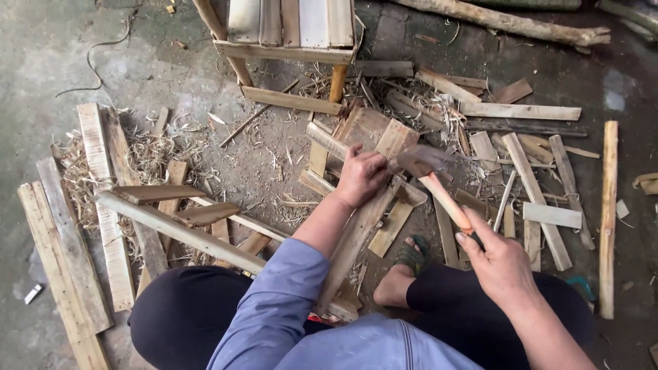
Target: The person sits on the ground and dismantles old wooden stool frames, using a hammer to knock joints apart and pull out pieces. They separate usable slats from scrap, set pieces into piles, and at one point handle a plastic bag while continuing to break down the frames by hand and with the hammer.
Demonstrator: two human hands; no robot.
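Note:
My left hand [360,175] grips the upper end of a long wooden board [356,233] that slants up from my lap toward the pile of scraps. My right hand [497,264] is closed on the pale wooden handle [447,202] of a hatchet. Its blurred metal head [418,161] hangs just to the right of my left hand, above the board's top end. I am squatting, with my sandalled foot [404,267] on the ground between my two arms.
Scrap boards and shavings litter the concrete floor all around. A wooden stool or frame [288,51] stands ahead. Long planks [103,205] lie at the left, a slanted frame [178,229] near my left knee, a thick log [507,20] at the top right.

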